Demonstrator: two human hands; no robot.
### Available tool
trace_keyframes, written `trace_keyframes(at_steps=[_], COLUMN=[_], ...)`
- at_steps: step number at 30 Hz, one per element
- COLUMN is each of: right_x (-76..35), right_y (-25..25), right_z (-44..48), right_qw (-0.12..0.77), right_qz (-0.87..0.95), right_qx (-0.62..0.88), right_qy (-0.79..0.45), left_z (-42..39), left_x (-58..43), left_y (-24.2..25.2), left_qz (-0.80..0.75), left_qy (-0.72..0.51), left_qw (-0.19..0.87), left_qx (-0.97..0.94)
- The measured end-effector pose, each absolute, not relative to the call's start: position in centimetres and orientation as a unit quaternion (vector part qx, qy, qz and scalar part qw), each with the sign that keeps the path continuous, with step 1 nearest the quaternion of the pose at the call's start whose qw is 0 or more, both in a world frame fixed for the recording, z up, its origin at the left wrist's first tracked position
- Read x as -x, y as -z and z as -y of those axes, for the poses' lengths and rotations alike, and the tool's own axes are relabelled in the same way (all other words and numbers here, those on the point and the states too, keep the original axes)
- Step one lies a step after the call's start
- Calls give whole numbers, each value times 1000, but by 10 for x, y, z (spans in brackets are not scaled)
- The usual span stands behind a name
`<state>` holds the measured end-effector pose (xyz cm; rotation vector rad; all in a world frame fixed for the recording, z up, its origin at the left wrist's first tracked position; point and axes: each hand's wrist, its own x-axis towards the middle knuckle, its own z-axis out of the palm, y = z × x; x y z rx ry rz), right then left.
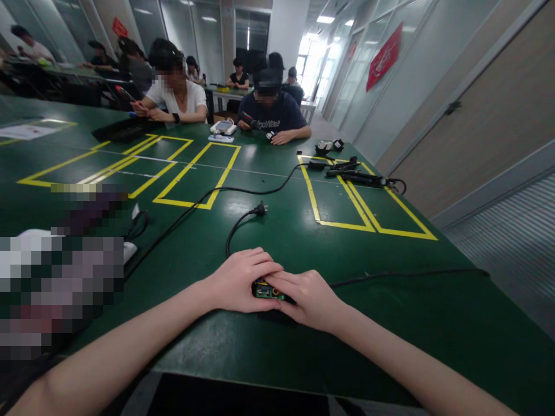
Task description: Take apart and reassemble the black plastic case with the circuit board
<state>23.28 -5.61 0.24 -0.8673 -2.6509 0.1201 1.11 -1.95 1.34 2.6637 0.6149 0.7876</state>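
Observation:
Low over the near part of the table, my left hand (243, 280) and my right hand (310, 300) meet around what looks like an opened power adapter. Its green circuit board (265, 292) with small components shows between my fingers. Most of the casing is hidden under both hands. Fingers of each hand curl over it from either side, the fingertips touching or overlapping. A short black cord with a plug (260, 210) runs out behind my left hand. From beside my right hand a black cable (403, 275) stretches to the right across the table.
Yellow tape outlines (197, 205) mark the green table (390, 346). A long black cable (173, 222) crosses it on the left. Black adapters and leads (355, 173) lie at the far right. Two people sit opposite, near a black tray (124, 128). A blurred-out area covers the left.

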Motion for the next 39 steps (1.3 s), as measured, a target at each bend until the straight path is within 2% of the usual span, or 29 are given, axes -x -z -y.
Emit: trace_keyframes(at_steps=[4, 8, 14, 26, 39], right_x=[-233, -235, -239, -248, -253], right_y=[0, -5, -14, 1, -3], right_z=[52, 53, 50, 36, 28], right_qw=[196, 256, 323, 301, 263], right_qz=[941, 938, 917, 918, 923], right_qx=[274, 235, 230, 260, 279], right_qy=[1, 18, 34, -13, -37], left_z=[18, 17, 11, 3, -5], left_x=[-10, -9, -4, 1, 9], left_y=[-13, -13, -12, -4, -2], left_qz=[-223, -216, -227, -272, -245], left_qy=[-252, -233, -225, -203, -189], left_qw=[169, 181, 162, 144, 170], left_qx=[-926, -931, -934, -930, -936])
